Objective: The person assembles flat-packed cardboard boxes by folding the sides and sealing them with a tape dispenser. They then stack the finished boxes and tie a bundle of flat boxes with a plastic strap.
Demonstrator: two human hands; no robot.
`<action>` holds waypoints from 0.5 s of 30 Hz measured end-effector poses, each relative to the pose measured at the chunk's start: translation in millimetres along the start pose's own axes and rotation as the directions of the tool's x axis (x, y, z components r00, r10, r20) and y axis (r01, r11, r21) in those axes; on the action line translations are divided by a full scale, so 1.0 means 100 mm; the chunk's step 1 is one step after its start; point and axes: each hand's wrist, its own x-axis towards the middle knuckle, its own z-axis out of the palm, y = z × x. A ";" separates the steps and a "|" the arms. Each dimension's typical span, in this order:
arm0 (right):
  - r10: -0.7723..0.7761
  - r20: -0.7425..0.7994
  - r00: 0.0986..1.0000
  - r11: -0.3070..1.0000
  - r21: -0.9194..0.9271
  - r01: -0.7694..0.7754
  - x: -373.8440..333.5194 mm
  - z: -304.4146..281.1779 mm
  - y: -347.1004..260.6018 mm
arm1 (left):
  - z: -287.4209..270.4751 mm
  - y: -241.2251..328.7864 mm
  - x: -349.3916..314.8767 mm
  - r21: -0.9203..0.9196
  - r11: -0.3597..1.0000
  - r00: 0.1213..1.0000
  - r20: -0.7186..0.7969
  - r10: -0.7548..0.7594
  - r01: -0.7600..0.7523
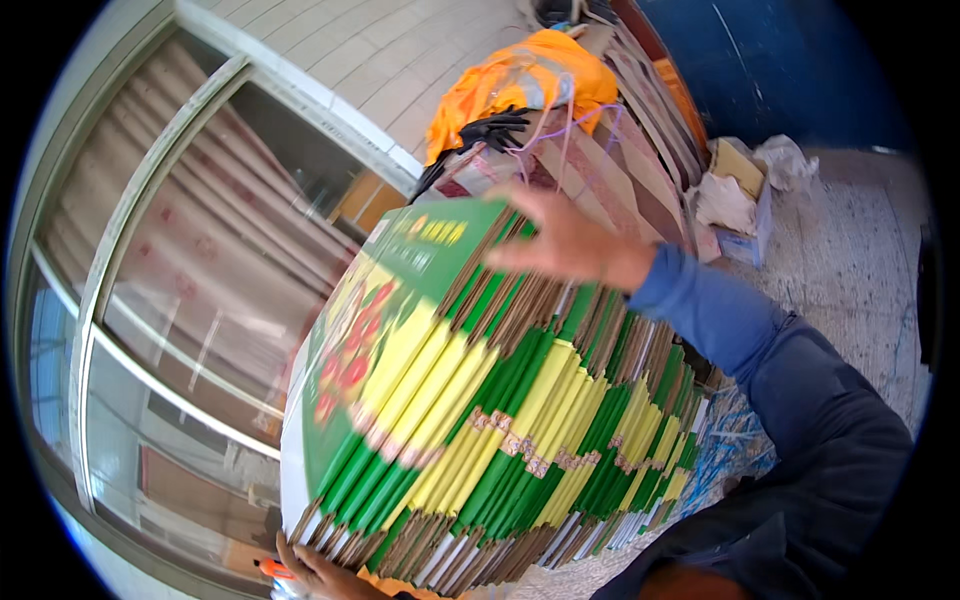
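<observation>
A thick stack of flattened cardboard boxes [520,430], green and yellow with printed fruit pictures, fills the middle and shows its folded edges towards me. At its upper edge is my right hand [565,240], fingers apart and slightly blurred, over the brown cardboard edges. My left hand [325,577] is low at the near left corner of the stack, its fingers bent around the corner of the outermost boxes; part of it lies beyond the picture's rim. Close beside it is a small orange-and-white object [275,569] whose kind I cannot make out.
Left of the stack stands a framed glass window [150,230] with a curtain behind it. Beyond the stack, an orange reflective vest [525,80] and black gloves [490,130] lie on a striped bundle. A white box [745,205] with scraps and blue strapping [735,440] are on the floor at right.
</observation>
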 end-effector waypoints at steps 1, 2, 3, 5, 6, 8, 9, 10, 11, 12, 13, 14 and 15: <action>-0.094 -0.012 0.996 0.996 0.003 0.094 -0.18 0.08 -0.10 | 0.00 -0.08 0.10 0.006 1.000 1.000 -0.020 0.001 -0.001; -0.161 -0.028 0.987 0.981 -0.115 0.157 -0.26 0.19 -0.17 | 0.01 -0.18 0.22 0.049 0.999 0.999 -0.029 0.015 -0.014; -0.225 -0.012 0.974 0.954 -0.206 0.217 -0.37 0.32 -0.24 | 0.02 -0.28 0.32 0.103 0.994 0.999 -0.037 0.026 -0.022; -0.451 -0.016 0.892 0.870 -0.230 0.435 -0.53 0.50 -0.34 | -0.01 -0.48 0.50 0.196 0.981 1.000 -0.012 0.009 -0.007; -0.469 0.043 0.882 0.859 -0.211 0.467 -0.60 0.56 -0.39 | -0.03 -0.59 0.58 0.235 0.972 1.000 0.009 -0.015 0.013; -0.527 0.105 0.843 0.837 -0.105 0.537 -0.69 0.60 -0.42 | -0.08 -0.78 0.75 0.287 0.956 0.996 0.057 -0.075 0.056; -0.543 0.164 0.824 0.827 -0.066 0.558 -0.68 0.57 -0.41 | -0.11 -0.89 0.82 0.312 0.947 0.991 0.086 -0.102 0.071; -0.594 0.158 0.789 0.797 -0.019 0.604 -0.63 0.51 -0.38 | -0.15 -0.98 0.90 0.319 0.944 0.985 0.117 -0.131 0.088; -0.617 0.237 0.750 0.775 0.022 0.631 -0.57 0.44 -0.34 | -0.18 -1.07 0.96 0.336 0.936 0.979 0.130 -0.158 0.106; -0.605 0.262 0.752 0.779 -0.002 0.628 -0.47 0.34 -0.26 | -0.22 -1.16 1.03 0.347 0.930 0.972 0.147 -0.182 0.122; -0.567 0.364 0.739 0.788 -0.022 0.615 -0.30 0.24 -0.14 | -0.25 -1.24 1.09 0.357 0.925 0.966 0.163 -0.200 0.131; -0.546 0.253 0.798 0.810 -0.083 0.580 -0.09 0.17 -0.03 | -0.29 -1.30 1.15 0.363 0.922 0.960 0.183 -0.213 0.136; -0.488 0.204 0.848 0.823 -0.216 0.526 0.18 0.07 0.12 | -0.33 -1.36 1.19 0.369 0.918 0.955 0.192 -0.228 0.146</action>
